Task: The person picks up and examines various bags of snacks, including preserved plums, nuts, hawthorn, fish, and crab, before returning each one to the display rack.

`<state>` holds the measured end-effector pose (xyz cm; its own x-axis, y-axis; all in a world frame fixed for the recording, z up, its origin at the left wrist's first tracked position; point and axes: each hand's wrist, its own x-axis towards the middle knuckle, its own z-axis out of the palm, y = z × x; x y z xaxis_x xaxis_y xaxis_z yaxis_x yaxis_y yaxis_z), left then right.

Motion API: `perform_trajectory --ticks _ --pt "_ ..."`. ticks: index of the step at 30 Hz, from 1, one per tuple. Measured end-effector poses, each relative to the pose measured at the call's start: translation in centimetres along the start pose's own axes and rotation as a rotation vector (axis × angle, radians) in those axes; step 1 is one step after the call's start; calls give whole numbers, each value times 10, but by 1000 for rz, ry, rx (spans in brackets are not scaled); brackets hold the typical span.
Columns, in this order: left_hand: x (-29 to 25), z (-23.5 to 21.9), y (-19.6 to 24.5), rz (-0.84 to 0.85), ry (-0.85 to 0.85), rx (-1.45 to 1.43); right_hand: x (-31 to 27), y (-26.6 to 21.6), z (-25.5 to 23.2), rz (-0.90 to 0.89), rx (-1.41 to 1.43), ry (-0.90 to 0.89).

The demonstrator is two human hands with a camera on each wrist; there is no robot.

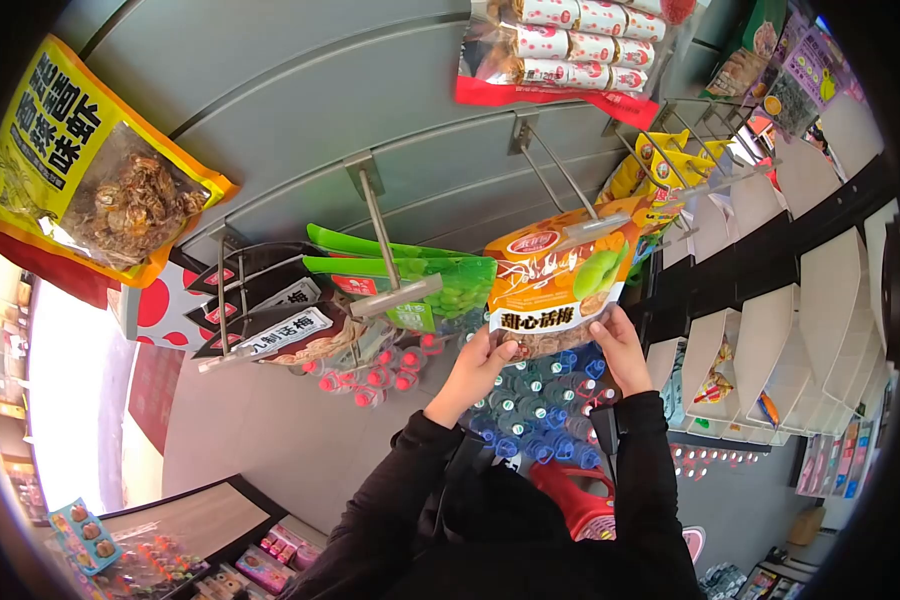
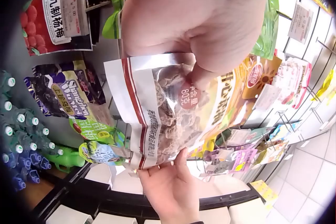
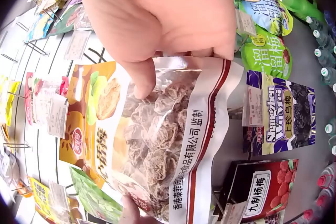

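An orange and white snack bag point(image 1: 560, 280) with a clear window of dried plums is at a metal hook on the wall rack. My left hand point(image 1: 473, 372) pinches its lower left corner and my right hand point(image 1: 622, 352) its lower right corner. The left wrist view shows the left hand point(image 2: 194, 19) gripping one side of the bag point(image 2: 178, 113), thumb on the front. In the right wrist view the right hand point(image 3: 163, 14) holds the bag's other side point(image 3: 157, 140), thumb over the window.
Green bags point(image 1: 410, 285) and dark bags point(image 1: 290, 330) hang to the left, a yellow bag point(image 1: 100, 165) farther left. Metal hooks point(image 1: 375, 210) stick out nearby. Bottles point(image 1: 540, 400) stand below; clear bins point(image 1: 760, 350) line the right.
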<state>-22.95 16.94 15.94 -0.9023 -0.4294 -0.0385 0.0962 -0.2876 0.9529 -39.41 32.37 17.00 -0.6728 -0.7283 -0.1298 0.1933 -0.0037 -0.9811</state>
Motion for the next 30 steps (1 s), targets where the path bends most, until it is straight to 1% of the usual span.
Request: perform_trajectory --ticks 3,5,6,7,9,10,11,13,14,15,18,19,21,25,27,30 --pt "-3 4 5 -2 -20 -2 -7 6 -9 -20 -48 -15" --pt "-5 7 9 -9 -53 22 -10 2 -9 -30 -28 -7" --pt "-4 7 6 1 -89 -24 -12 -2 -7 -12 -51 6" --pt "-3 8 5 4 -89 -30 -12 -2 -9 -12 -58 5" --pt "-2 9 2 2 -111 -82 -12 0 -13 -41 -69 10" --pt "0 8 -1 -29 -132 -23 -12 -2 -12 -45 -67 28" --pt "3 7 -6 -28 -129 -30 -11 -2 -13 -42 -73 26" --pt "9 8 -16 1 -130 84 -9 0 -19 -59 -58 37" --pt "9 12 -13 37 -85 36 -7 -1 -21 -38 -71 23" --pt "9 12 -12 36 -86 33 -6 -1 -22 -36 -75 25" --pt "8 7 -4 -49 -114 74 -3 -5 -20 -42 -115 50" --pt "8 6 -5 -48 -116 74 -3 -4 -20 -41 -132 32" --pt "7 6 -8 -14 -82 -30 -2 -5 -18 -40 -149 14" --pt "7 5 -8 50 -69 -34 -4 -4 -18 -62 -163 11" --pt "6 3 -4 -19 -124 -86 -5 -5 -18 -74 -181 11" --pt "6 0 -5 -58 -153 -117 -6 -9 -15 -76 -208 17"
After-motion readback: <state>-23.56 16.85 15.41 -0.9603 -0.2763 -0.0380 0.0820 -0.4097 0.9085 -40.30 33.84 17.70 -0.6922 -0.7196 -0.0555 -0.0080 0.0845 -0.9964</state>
